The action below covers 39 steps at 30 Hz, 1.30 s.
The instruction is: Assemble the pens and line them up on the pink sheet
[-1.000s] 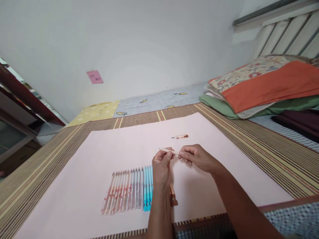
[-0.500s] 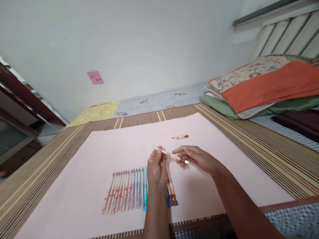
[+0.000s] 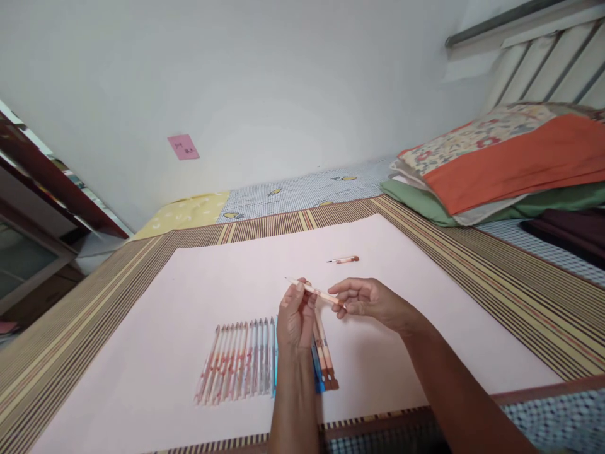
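A slim pen with a pale barrel, fine tip and brown rear end is held above the pink sheet, its tip pointing up and left. My left hand pinches it near the tip end between thumb and fingers. At the brown end, my right hand closes thumb and fingertips on the pen. Beyond the hands lies a shorter pen-like piece with a dark tip and brown end. Below, several pens lie side by side in a row, partly hidden by my left forearm. Brown-ended pens show right of that forearm.
The pink sheet lies on a striped mat. Folded bedding with an orange band is piled at the right, near a radiator. A pink note is stuck on the white wall behind.
My right hand's thumb and fingers have closed over the pen's rear end, covering the shiny white end visible before. My left hand keeps its pinch on the pen.
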Each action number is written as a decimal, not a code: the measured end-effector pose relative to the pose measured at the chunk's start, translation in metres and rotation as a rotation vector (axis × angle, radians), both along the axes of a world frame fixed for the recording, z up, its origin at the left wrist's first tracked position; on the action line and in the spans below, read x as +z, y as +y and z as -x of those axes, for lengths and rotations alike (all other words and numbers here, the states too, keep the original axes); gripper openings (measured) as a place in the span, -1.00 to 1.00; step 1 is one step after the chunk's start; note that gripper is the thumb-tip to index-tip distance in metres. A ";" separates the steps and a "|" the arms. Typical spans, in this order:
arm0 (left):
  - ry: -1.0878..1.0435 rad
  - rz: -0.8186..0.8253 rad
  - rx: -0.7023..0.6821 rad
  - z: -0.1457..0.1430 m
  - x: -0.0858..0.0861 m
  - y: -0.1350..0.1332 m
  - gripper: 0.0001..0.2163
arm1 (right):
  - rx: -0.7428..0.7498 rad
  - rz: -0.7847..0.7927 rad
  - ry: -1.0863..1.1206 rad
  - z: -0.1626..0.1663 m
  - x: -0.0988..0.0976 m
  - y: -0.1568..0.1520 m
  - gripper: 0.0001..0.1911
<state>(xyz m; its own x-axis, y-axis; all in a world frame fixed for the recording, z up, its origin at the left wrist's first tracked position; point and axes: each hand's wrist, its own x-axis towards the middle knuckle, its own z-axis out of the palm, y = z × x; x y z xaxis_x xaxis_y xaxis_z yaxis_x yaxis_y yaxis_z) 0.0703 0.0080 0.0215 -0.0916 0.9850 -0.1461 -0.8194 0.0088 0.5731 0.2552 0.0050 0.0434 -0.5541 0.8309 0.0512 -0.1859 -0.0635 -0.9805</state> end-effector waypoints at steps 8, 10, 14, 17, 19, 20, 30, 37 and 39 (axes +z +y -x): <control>0.224 -0.003 -0.126 0.004 0.004 -0.003 -0.72 | 0.193 -0.071 -0.093 -0.002 0.004 0.000 -0.55; 0.291 -0.014 -0.175 0.004 0.004 -0.004 -0.72 | 0.173 -0.072 -0.147 0.002 0.001 0.000 -0.56; 0.423 -0.045 -0.229 0.000 0.001 -0.004 -0.68 | 0.083 -0.001 -0.239 0.013 -0.009 0.000 -0.69; 0.491 0.017 -0.137 0.001 -0.001 -0.001 -0.62 | 0.068 0.070 -0.278 0.018 -0.019 -0.003 -0.68; 0.469 0.095 -0.009 0.009 -0.001 0.002 -0.58 | 0.074 0.119 -0.336 0.017 -0.026 -0.008 -0.69; 0.440 0.123 0.054 0.015 0.000 0.004 -0.58 | 0.074 0.147 -0.375 0.016 -0.030 -0.012 -0.70; 0.287 0.146 0.202 0.041 0.003 0.005 -0.63 | -0.035 0.149 -0.668 0.021 -0.045 -0.024 -0.72; 0.268 0.144 0.206 0.039 0.002 0.006 -0.69 | -0.029 0.087 -0.746 0.026 -0.044 -0.027 -0.68; 0.263 0.141 0.201 0.038 0.001 0.006 -0.69 | -0.029 0.056 -0.773 0.025 -0.043 -0.029 -0.68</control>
